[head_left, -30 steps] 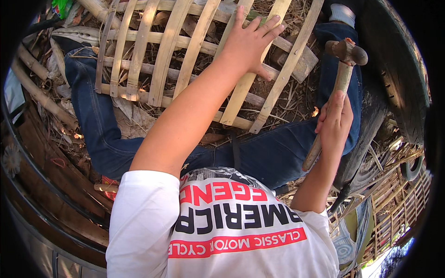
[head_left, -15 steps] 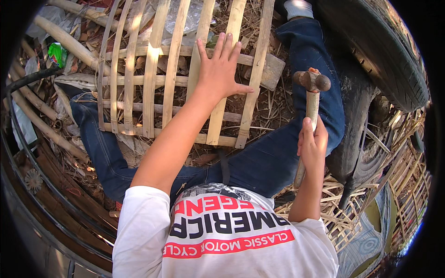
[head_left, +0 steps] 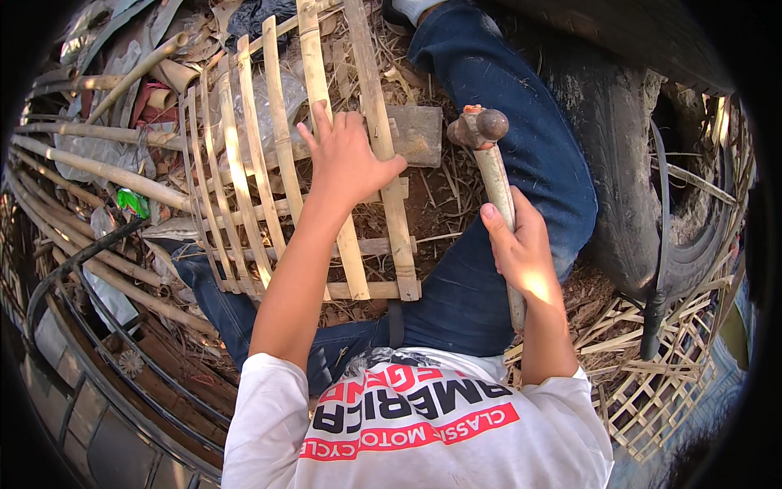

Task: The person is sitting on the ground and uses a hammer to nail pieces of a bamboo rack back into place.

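A bamboo frame (head_left: pixel 397 228) of long slats laid over thinner crosspieces lies on the ground before me, between my legs. My left hand (head_left: pixel 346 163) is on its right part, the fingers bent down over the slats and the thumb lying across the rightmost slat. In my right hand (head_left: pixel 525 244) is a hammer (head_left: pixel 494 175) with a pale handle and a rounded, rusty head. Its head points up and away, above my right leg and apart from the frame. A flat grey block (head_left: pixel 419 134) sticks out from beneath the frame's right side.
Old black tires (head_left: pixel 611 171) stand to my right, with a woven bamboo lattice (head_left: pixel 668 399) nearer me. At left are bamboo poles (head_left: pixel 106 169), a curved black metal rack (head_left: pixel 73 265), a green wrapper (head_left: pixel 132 203) and plastic scraps. Dry leaves and chips litter the ground.
My left hand has gone from spread fingers to fingers bent over the slats. The frame has tilted and shifted against the block. The whole view has turned somewhat; the hammer stays in my right hand.
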Action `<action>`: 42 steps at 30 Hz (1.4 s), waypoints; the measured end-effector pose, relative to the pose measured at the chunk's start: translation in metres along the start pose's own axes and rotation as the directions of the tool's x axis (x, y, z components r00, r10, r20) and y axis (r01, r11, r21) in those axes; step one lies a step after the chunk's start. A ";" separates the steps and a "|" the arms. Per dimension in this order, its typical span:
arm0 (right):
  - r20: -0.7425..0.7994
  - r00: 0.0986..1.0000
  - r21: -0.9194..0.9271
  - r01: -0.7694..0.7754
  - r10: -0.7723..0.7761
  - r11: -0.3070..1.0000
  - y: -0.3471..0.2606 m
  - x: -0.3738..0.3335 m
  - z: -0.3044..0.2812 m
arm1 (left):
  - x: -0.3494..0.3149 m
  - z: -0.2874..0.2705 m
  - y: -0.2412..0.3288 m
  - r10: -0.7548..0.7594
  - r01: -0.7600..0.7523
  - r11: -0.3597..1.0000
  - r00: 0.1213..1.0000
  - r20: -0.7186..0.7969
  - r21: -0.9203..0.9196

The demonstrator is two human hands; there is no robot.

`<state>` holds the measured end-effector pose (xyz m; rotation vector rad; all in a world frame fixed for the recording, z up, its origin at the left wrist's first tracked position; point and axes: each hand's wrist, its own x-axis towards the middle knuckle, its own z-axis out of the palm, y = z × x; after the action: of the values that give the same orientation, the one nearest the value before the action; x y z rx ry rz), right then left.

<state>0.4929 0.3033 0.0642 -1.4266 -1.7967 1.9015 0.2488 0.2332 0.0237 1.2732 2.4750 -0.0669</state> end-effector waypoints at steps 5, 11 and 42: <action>0.036 0.999 -0.009 0.029 -0.029 1.000 -0.002 -0.001 -0.004 | -0.037 -0.072 -0.027 0.072 -0.126 0.898 0.987 -0.142 -0.422; 0.030 0.995 0.018 0.099 -0.100 0.995 0.001 -0.003 -0.001 | -0.078 -0.135 -0.063 0.188 -0.231 0.687 0.972 -0.138 -0.689; 0.024 0.994 -0.146 0.108 -0.106 0.983 0.003 0.001 0.009 | -0.111 -0.212 -0.116 0.077 -0.126 0.492 0.992 -0.101 -0.861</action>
<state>0.4880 0.2971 0.0595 -1.3320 -2.0153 1.7659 0.1539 0.1207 0.2449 0.9071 1.9218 1.1315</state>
